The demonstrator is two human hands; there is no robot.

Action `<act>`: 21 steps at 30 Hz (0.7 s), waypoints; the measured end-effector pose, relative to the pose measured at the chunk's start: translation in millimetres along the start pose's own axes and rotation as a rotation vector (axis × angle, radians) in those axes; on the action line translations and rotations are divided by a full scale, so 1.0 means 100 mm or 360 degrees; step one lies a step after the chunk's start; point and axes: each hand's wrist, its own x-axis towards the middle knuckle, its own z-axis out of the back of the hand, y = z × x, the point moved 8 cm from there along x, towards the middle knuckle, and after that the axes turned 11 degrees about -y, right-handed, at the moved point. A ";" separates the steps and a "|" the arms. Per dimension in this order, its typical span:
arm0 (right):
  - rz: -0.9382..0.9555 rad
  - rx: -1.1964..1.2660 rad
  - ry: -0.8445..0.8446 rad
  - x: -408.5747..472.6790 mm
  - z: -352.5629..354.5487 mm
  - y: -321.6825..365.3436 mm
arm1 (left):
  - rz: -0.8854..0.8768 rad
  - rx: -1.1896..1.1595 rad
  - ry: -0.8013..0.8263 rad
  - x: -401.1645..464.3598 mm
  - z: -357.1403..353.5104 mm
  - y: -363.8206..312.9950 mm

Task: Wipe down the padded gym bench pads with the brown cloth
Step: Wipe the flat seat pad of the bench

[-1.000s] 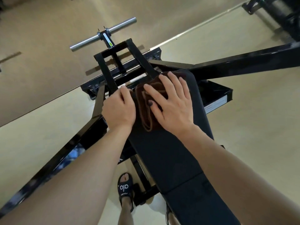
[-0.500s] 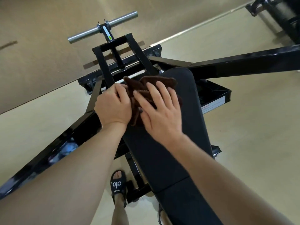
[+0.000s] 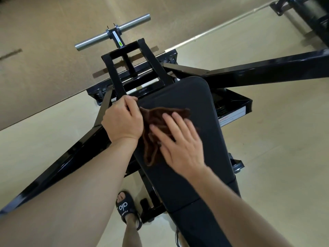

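A long black padded bench pad [image 3: 188,97] runs from the machine's frame toward me, with a second pad section [image 3: 201,227] below a seam. The brown cloth [image 3: 156,118] lies crumpled on the pad's left half. My right hand [image 3: 179,141] presses flat on the cloth, fingers spread and slightly blurred. My left hand [image 3: 122,120] curls over the pad's left edge beside the cloth, touching it.
A black steel frame [image 3: 135,68] with a chrome weight peg [image 3: 114,32] rises beyond the pad. Black arms [image 3: 267,70] reach out to both sides. My foot in a black slide sandal [image 3: 125,207] stands on the pale floor left of the bench base. A white warning label [image 3: 231,116] sits to the right.
My right hand has dragged the cloth down the pad from its top end toward me. The top of the pad now shows bare. My left hand stays on the left edge.
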 end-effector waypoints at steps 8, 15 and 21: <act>-0.0185 -0.0113 -0.0194 1.22 0.02 -0.21 | -0.0077 0.0083 0.0040 0.00 -0.03 0.00; 0.0114 0.0025 -0.0185 1.27 -0.05 -0.05 | -0.0052 0.0262 0.0039 0.02 -0.09 0.11; -0.0086 -0.0099 -0.0470 1.12 0.26 -0.92 | 0.0033 0.0009 0.0001 -0.03 -0.02 0.04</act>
